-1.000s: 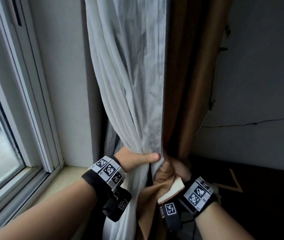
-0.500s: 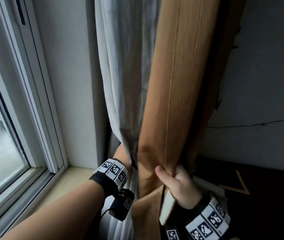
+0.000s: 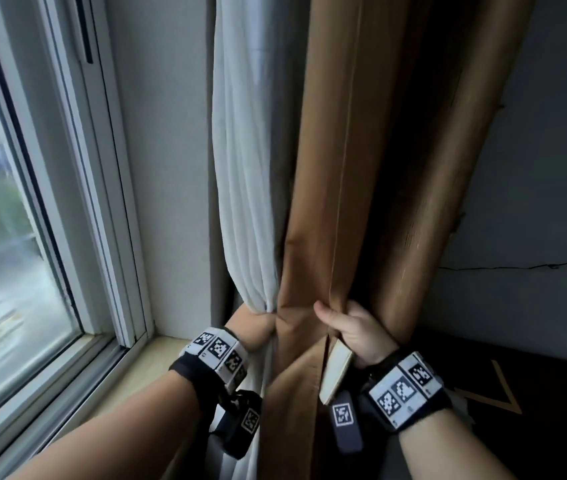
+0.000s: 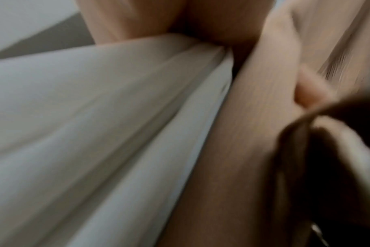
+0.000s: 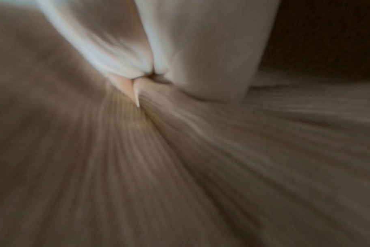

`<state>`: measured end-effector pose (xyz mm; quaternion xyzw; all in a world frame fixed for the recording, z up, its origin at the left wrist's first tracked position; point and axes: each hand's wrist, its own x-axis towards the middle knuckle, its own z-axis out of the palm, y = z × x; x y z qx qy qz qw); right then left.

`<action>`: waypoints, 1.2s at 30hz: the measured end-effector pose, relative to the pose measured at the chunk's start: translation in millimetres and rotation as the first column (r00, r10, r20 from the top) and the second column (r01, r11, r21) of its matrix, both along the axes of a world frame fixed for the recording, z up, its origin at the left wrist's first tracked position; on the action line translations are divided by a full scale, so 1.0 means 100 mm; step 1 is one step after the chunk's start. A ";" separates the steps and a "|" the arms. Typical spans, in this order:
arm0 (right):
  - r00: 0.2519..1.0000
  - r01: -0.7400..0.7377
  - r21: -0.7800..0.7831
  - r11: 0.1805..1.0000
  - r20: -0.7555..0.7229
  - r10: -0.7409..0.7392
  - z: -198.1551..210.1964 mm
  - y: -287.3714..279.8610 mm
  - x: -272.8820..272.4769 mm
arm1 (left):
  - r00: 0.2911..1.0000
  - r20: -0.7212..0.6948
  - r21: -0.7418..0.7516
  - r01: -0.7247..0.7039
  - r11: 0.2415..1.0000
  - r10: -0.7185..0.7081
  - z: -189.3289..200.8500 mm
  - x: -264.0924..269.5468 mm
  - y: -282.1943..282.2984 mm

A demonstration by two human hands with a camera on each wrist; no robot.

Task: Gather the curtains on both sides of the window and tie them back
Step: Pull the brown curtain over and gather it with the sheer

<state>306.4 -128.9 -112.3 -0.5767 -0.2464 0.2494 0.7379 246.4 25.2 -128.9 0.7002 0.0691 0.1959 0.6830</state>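
A white sheer curtain [image 3: 247, 174] hangs beside a brown curtain [image 3: 330, 168] right of the window. My left hand [image 3: 257, 329] grips the sheer where it narrows into a bunch; brown cloth hides its fingers. My right hand [image 3: 349, 325] holds the brown curtain's hemmed edge, with the thumb laid over the front. A stiff beige strip [image 3: 337, 372] sticks out below that palm. The left wrist view is blurred and shows the sheer curtain [image 4: 106, 133] against the brown curtain [image 4: 232, 150]. In the smeared right wrist view I make out only brown curtain [image 5: 137, 167].
The window frame [image 3: 108, 237] and its pale sill [image 3: 150, 368] lie to the left. A grey wall [image 3: 534, 202] with a thin black wire [image 3: 517, 266] is on the right. Below it stands a dark surface [image 3: 534, 393] marked with tan tape.
The brown curtain has been drawn leftwards across the front of the sheer. My right hand rose onto its edge, and my left thumb went out of sight behind the cloth.
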 end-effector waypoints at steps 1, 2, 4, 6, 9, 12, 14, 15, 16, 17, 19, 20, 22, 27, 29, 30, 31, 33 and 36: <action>1.000 0.005 0.002 1.000 -0.006 -0.005 0.02 -0.01 0.05 | 1.000 -0.014 -0.093 0.008 0.996 -0.009 0.01 -0.07 0.01; 1.000 -0.003 0.002 1.000 -0.011 0.003 0.03 -0.03 0.10 | 0.998 -0.058 -0.174 0.009 0.985 -0.020 0.00 -0.13 0.06; 0.998 -0.060 -0.031 0.998 -0.005 0.060 0.02 -0.03 0.14 | 0.987 -0.047 -0.378 0.122 0.918 -0.151 0.02 -0.25 0.08; 0.991 -0.137 -0.055 0.989 -0.011 0.137 -0.01 -0.02 0.10 | 0.963 0.003 -0.392 0.250 0.885 -0.271 0.09 -0.32 0.05; 0.978 -0.208 -0.057 0.976 0.004 0.209 -0.03 0.06 0.03 | 0.967 0.045 -0.108 0.255 0.961 -0.251 0.22 -0.31 -0.06; 0.977 -0.211 -0.072 0.975 0.013 0.212 -0.05 0.11 -0.04 | 0.988 0.126 -0.040 0.092 0.995 -0.087 0.28 -0.21 -0.09; 0.976 -0.217 -0.090 0.972 -0.005 0.217 -0.06 0.09 -0.07 | 0.989 0.132 0.047 0.053 0.997 -0.059 0.32 -0.18 -0.09; 0.978 -0.206 -0.102 0.973 0.006 0.207 -0.07 0.06 -0.07 | 0.990 0.135 0.102 0.017 0.995 -0.031 0.30 -0.15 -0.08; 0.983 -0.176 -0.113 0.978 0.041 0.181 -0.07 0.02 -0.08 | 0.992 0.128 0.139 -0.008 0.990 -0.010 0.29 -0.13 -0.08; 0.982 -0.105 -0.143 0.984 0.141 0.125 -0.07 -0.05 -0.10 | 0.992 0.125 0.153 -0.045 0.987 0.026 0.30 -0.12 -0.08; 0.883 0.184 -0.121 0.975 0.457 -0.110 -0.04 -0.27 -0.16 | 0.986 0.132 0.133 -0.122 0.984 0.105 0.27 -0.09 -0.07; 0.758 0.365 0.018 0.931 0.574 -0.309 0.00 -0.43 -0.20 | 0.984 0.129 0.111 -0.139 0.984 0.124 0.26 -0.09 -0.06; 0.399 0.639 0.307 0.705 0.651 -0.645 0.08 -0.74 -0.24 | 0.985 0.125 0.068 -0.131 0.989 0.122 0.27 -0.08 -0.04; 0.475 0.762 -0.117 0.637 0.769 -0.427 -0.04 -0.77 0.06 | 0.993 0.093 0.047 -0.071 0.996 0.067 0.28 -0.06 -0.14; 0.473 0.794 -0.194 0.576 0.794 -0.383 -0.13 -0.62 0.14 | 0.996 0.078 -0.015 -0.036 0.999 0.037 0.27 -0.08 -0.19; 0.449 0.820 -0.194 0.539 0.800 -0.397 -0.14 -0.58 0.17 | 0.997 0.063 -0.028 -0.030 0.999 0.032 0.26 -0.10 -0.19; 0.434 0.844 -0.198 0.499 0.798 -0.417 -0.11 -0.55 0.20 | 0.999 0.044 -0.031 -0.022 0.999 0.023 0.26 -0.13 -0.17; 0.441 0.869 -0.245 0.429 0.776 -0.450 -0.01 -0.50 0.18 | 1.000 0.021 -0.028 -0.005 1.000 0.006 0.24 -0.19 -0.10; 0.519 0.811 -0.346 0.472 0.798 -0.306 0.07 -0.26 0.03 | 1.000 0.010 -0.064 -0.011 0.998 0.012 0.21 -0.28 -0.02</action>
